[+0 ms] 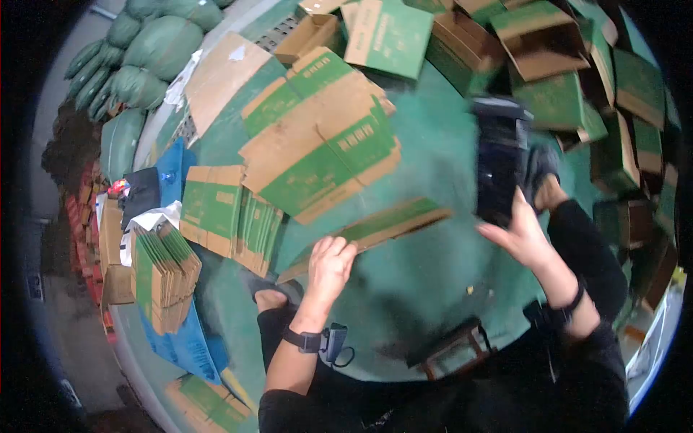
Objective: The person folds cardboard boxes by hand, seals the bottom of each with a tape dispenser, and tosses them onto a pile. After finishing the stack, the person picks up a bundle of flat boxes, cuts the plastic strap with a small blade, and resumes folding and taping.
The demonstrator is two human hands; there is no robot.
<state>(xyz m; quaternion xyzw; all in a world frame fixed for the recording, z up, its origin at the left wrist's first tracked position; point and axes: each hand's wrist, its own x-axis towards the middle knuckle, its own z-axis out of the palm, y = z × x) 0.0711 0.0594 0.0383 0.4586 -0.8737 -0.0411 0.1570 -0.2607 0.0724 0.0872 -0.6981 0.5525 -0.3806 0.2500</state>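
Note:
My left hand [331,261] is closed on the upper edge of a flattened cardboard box [386,225], green and brown, which stands tilted above the floor. Spread thumb and index finger show on my right hand [521,232], beside the lower end of a black rectangular object [499,159]. That object is blurred, and I cannot make out its kind or whether the hand touches it. Beyond my left hand lies a pile of flattened green and brown boxes [321,144]. A smaller stack of folded boxes [209,206] rests left of it.
Opened boxes [541,40] are heaped at the upper right. Stuffed green sacks [162,47] lie upper left. More folded cardboard [162,278] stands at the left, near a blue sheet [180,346]. A small brown frame [455,350] is near my lap on the green floor [426,289].

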